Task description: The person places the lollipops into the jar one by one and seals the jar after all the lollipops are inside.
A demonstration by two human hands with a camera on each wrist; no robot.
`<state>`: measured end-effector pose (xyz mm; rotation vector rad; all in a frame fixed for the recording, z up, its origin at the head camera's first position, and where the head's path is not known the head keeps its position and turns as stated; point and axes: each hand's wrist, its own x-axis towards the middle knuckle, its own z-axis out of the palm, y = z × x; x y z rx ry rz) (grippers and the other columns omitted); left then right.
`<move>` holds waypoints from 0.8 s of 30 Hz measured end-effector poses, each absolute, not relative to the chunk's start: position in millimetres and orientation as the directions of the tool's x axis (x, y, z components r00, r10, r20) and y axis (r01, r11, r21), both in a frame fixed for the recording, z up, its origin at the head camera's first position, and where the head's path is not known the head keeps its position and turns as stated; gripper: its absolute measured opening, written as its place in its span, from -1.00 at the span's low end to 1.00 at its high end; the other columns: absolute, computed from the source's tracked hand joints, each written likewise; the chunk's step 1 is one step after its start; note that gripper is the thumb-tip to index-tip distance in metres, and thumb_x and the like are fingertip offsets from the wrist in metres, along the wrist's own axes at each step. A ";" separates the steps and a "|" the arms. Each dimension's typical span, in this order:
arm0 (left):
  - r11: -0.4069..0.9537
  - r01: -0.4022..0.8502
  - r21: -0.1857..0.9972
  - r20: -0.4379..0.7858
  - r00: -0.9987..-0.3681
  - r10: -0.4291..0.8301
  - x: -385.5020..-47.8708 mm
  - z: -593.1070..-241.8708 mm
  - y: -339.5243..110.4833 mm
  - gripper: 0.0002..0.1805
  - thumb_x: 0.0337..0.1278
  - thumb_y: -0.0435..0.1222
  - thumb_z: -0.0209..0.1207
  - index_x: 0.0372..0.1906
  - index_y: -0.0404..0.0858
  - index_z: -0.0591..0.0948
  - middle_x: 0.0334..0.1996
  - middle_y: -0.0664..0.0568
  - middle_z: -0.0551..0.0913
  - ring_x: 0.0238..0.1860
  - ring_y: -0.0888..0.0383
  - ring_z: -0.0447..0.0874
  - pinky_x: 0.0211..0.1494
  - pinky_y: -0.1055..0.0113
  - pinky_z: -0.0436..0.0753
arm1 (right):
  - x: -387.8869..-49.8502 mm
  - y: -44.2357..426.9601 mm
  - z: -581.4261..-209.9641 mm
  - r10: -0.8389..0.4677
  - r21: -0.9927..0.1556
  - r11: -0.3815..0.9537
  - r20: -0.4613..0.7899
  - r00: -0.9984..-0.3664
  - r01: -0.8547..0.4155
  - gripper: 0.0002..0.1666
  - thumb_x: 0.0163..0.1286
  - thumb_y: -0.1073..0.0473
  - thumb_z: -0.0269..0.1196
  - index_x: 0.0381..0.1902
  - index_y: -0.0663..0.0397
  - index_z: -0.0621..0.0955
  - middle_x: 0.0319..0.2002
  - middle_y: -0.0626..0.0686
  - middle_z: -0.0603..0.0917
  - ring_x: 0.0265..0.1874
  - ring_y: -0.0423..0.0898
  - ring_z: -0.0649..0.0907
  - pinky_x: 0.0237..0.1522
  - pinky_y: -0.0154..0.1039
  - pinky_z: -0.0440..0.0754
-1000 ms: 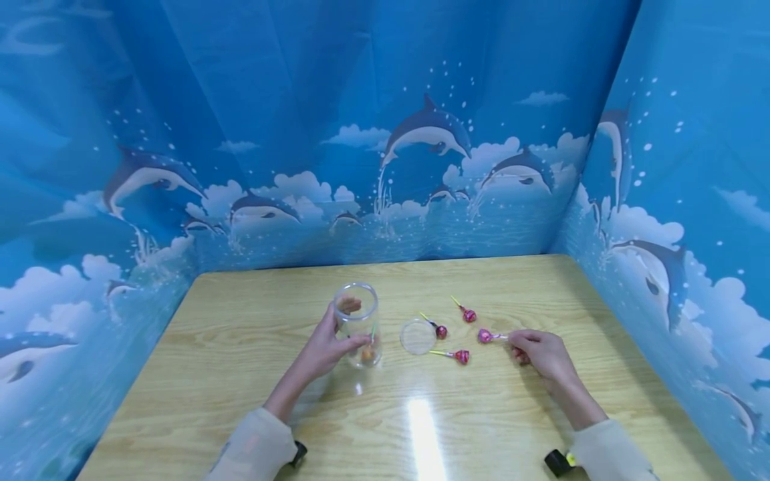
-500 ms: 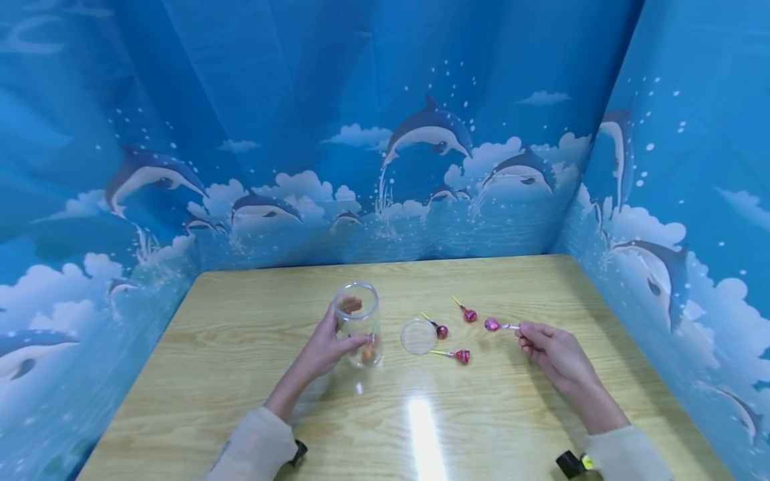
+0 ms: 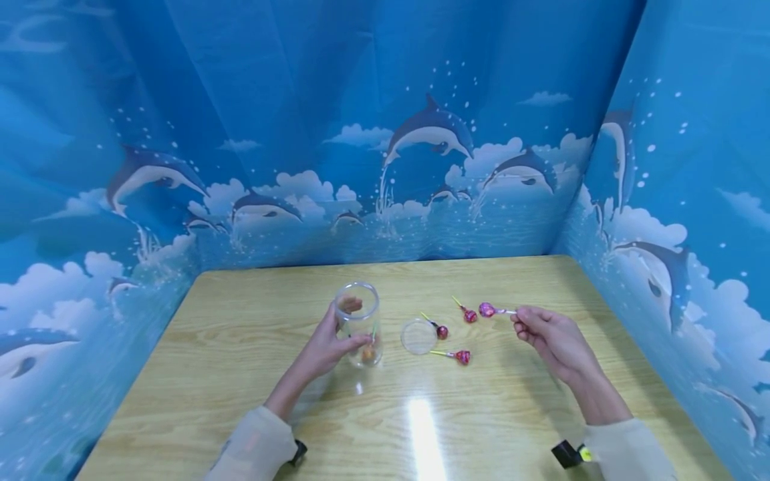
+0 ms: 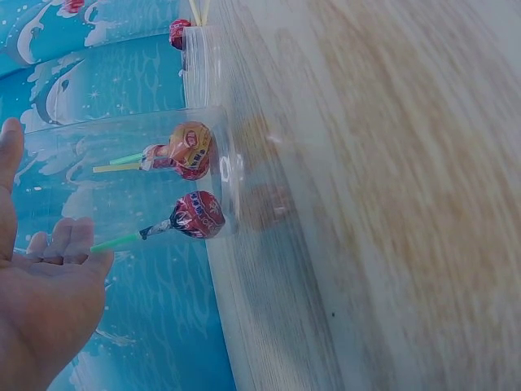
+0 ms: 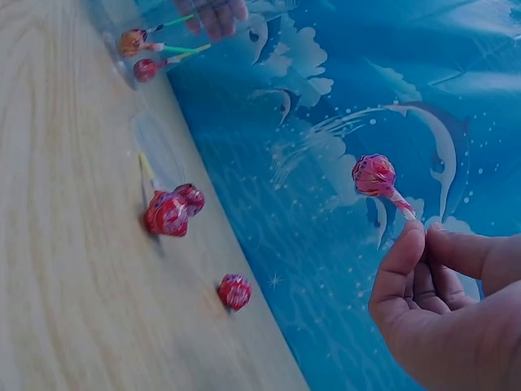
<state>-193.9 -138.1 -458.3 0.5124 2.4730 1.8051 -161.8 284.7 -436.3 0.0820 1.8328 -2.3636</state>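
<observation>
Lollipops (image 3: 469, 315), seven in sight: one pink lollipop (image 3: 486, 309), pinched by its stick between thumb and fingers of the right hand (image 3: 556, 341), held up off the table (image 3: 240, 321); three red lollipops (image 3: 462, 357), lying loose on the wood; three jar lollipops (image 4: 191, 147), heads down at the base, one partly hidden behind another. One clear jar (image 3: 363, 321), upright, mouth uncovered, with the left hand (image 3: 325, 344) wrapped about its side, thumb in front, fingers behind. One round clear lid (image 3: 418, 337), flat on the table, just right of the jar. Two stick ends at the lid's rim; contact there too fine to tell. In the way between right hand and jar: lid and red lollipops. Two pale sleeves (image 3: 255, 441), a small black device (image 3: 567, 454) by each wrist. Dolphin-printed curtain (image 3: 397, 227) close behind the far edge and along both sides. Widest room left of the jar and between the forearms, there with a bright streak of light (image 3: 427, 437).
</observation>
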 end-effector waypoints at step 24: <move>0.274 0.235 0.932 0.156 -0.947 0.282 -194.8 -459.7 -138.3 -0.14 0.12 -0.37 0.48 0.45 -0.33 0.26 0.41 -0.25 0.44 0.46 -0.23 0.33 0.54 -0.29 0.17 | -179.5 233.7 -402.1 -0.150 -0.949 -0.284 -0.094 -0.984 0.134 -0.84 0.53 0.19 0.28 -0.12 0.14 0.74 -0.22 0.01 0.76 -0.28 -0.20 0.67 -0.24 -0.39 0.69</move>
